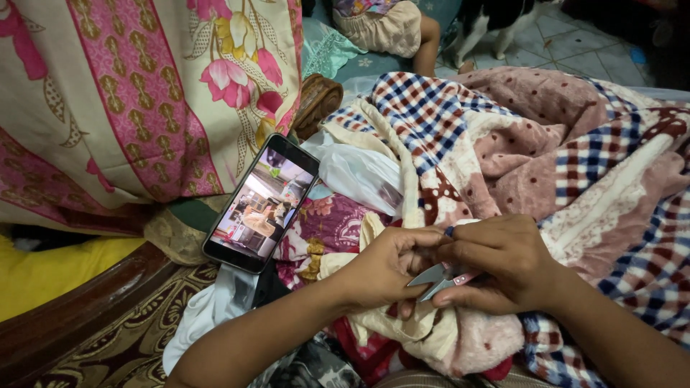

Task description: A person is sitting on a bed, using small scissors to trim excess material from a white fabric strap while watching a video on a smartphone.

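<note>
My right hand (503,262) grips small metal thread snips (435,279) with a pink handle, their blades pointing left. My left hand (384,266) pinches the edge of a cream fabric piece (410,327) right at the blade tips, and the fingertips of both hands meet above the snips. Both hands rest on a heap of pink dotted and checked blanket cloth (532,151) across my lap.
A smartphone (261,203) with a lit screen leans on a floral cushion (144,93) at the left. A carved wooden frame (79,305) runs along the lower left. A seated person's knee (424,36) and an animal's legs (496,29) show at the top on tiled floor.
</note>
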